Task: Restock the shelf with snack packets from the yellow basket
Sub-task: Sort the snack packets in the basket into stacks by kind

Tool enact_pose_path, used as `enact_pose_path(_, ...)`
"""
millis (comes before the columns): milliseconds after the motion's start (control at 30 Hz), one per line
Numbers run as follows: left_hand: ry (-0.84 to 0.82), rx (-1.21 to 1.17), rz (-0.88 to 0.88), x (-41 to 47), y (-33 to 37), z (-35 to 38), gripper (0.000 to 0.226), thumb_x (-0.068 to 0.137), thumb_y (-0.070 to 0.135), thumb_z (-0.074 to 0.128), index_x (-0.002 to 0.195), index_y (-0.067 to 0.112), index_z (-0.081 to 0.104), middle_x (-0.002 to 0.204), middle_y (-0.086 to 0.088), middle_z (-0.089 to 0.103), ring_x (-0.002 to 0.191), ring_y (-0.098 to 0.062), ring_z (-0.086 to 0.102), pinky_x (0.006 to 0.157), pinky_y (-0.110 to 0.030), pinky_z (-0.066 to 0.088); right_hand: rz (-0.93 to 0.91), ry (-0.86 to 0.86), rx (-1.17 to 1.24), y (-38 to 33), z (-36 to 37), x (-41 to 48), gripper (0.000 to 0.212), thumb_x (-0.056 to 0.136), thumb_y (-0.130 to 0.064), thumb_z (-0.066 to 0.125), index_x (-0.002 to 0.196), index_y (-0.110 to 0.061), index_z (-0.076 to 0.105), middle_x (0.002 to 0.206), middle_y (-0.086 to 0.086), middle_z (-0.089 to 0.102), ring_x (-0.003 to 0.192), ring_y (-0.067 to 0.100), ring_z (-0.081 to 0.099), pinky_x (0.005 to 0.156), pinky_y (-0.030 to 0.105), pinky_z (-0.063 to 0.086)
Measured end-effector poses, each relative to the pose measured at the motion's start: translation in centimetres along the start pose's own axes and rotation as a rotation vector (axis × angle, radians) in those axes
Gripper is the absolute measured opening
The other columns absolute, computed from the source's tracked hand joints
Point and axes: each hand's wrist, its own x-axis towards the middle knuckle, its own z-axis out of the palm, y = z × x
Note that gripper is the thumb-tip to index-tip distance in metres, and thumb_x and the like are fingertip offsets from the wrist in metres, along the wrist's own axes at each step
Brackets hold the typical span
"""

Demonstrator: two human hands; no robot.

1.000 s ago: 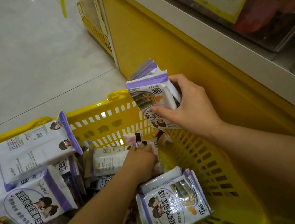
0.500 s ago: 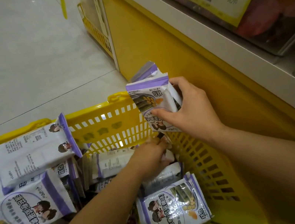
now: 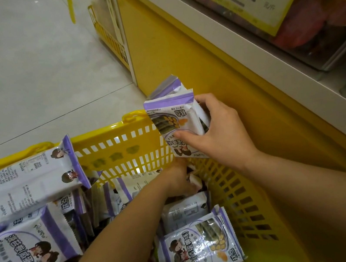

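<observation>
Right hand, fingers curled round two snack packets above yellow basket rim, left hand among at least six loose packets, its grip hidden, shelf edge close on the right.

I work from one view, the camera on the person's head. It faces forward and steeply down, close over the yellow basket, whose far rim crosses the frame from 9 o'clock toward centre. The forearms enter at 6 and 4 o'clock. The right hand, gripping snack packets, sits near centre, with the left hand just below it. The shelf edge runs from 12 to 3 o'clock, and the floor fills 10 to 11.
</observation>
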Motion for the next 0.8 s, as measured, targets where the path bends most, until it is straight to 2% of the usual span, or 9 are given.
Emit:
enact_pose_path(100, -0.075, 0.184, 0.006, -0.2, -0.2, 0.6, 0.078, 0.075, 0.037, 0.076, 0.14, 0.021, 0.036, 0.144, -0.006, 0.028, 0.123, -0.029, 0.044, 0.099, -0.037, 0.042, -0.001, -0.001, 0.002, 0.1, 0.0, 0.0, 0.063, 0.069, -0.045, 0.081, 0.12, -0.025, 0.05, 0.111, -0.009, 0.061, 0.097, 0.007, 0.06, 0.078, 0.031, 0.056)
enact_pose_path(200, -0.116, 0.287, 0.05, -0.8, -0.3, 2.1, 0.082, 0.081, 0.038, 0.072, 0.147, 0.02, 0.028, 0.152, -0.008, 0.017, 0.127, -0.031, 0.043, 0.104, -0.04, 0.04, -0.008, 0.0, -0.003, 0.1, 0.0, 0.0, 0.063, 0.069, -0.045, 0.081, 0.12, -0.023, 0.051, 0.11, -0.009, 0.061, 0.096, 0.007, 0.06, 0.078, 0.031, 0.055)
enact_pose_path(300, -0.046, 0.177, 0.069, -1.3, -0.2, 2.3, 0.071, 0.083, 0.037, 0.069, 0.143, 0.02, 0.036, 0.149, -0.008, 0.029, 0.126, -0.029, 0.046, 0.103, -0.04, 0.042, -0.009, 0.002, -0.008, 0.2, 0.1, 0.0, 0.063, 0.069, -0.047, 0.081, 0.119, -0.024, 0.051, 0.109, -0.009, 0.061, 0.095, 0.007, 0.06, 0.077, 0.031, 0.055)
enact_pose_path(400, 0.109, 0.01, 0.108, -2.5, -0.1, 1.0, 0.054, 0.08, 0.031, 0.07, 0.129, 0.024, 0.049, 0.136, -0.004, 0.044, 0.121, -0.023, 0.049, 0.1, -0.036, 0.044, -0.011, -0.003, -0.014, 0.3, 0.1, 0.0, 0.063, 0.069, -0.048, 0.08, 0.119, -0.025, 0.051, 0.108, -0.009, 0.061, 0.094, 0.007, 0.06, 0.076, 0.033, 0.056)
enact_pose_path(467, 0.226, -0.107, 0.139, -3.8, 0.0, -0.1, 0.045, 0.075, 0.022, 0.073, 0.113, 0.034, 0.053, 0.124, 0.001, 0.05, 0.115, -0.016, 0.05, 0.093, -0.026, 0.044, -0.012, -0.009, -0.014, 0.1, 0.0, -0.1, 0.061, 0.069, -0.047, 0.08, 0.118, -0.025, 0.051, 0.108, -0.009, 0.061, 0.094, 0.008, 0.06, 0.076, 0.035, 0.056)
enact_pose_path(533, 0.317, -0.164, 0.141, -5.6, 0.2, -1.5, 0.047, 0.072, 0.018, 0.075, 0.102, 0.04, 0.046, 0.111, 0.007, 0.05, 0.105, -0.012, 0.051, 0.078, -0.013, 0.039, -0.011, -0.032, -0.016, -0.3, -0.1, -0.4, 0.061, 0.069, -0.046, 0.081, 0.118, -0.026, 0.051, 0.109, -0.009, 0.062, 0.095, 0.008, 0.06, 0.077, 0.038, 0.056)
enact_pose_path(600, 0.363, -0.183, 0.156, -7.8, 0.3, -2.8, 0.05, 0.072, 0.017, 0.074, 0.106, 0.04, 0.044, 0.105, 0.01, 0.049, 0.098, -0.011, 0.051, 0.071, -0.011, 0.036, -0.009, -0.052, -0.024, -0.8, -0.4, -0.9, 0.061, 0.069, -0.044, 0.081, 0.119, -0.026, 0.052, 0.109, -0.009, 0.062, 0.095, 0.01, 0.061, 0.077, 0.041, 0.055)
enact_pose_path(800, 0.339, -0.118, 0.119, -16.6, 0.6, -6.2, 0.06, 0.077, 0.022, 0.071, 0.13, 0.032, 0.044, 0.118, 0.012, 0.047, 0.105, -0.008, 0.05, 0.083, -0.019, 0.039, -0.047, -0.126, -0.083, -3.9, -2.1, -2.8, 0.062, 0.069, -0.041, 0.082, 0.121, -0.024, 0.051, 0.112, -0.003, 0.063, 0.098, 0.017, 0.062, 0.08, 0.046, 0.053)
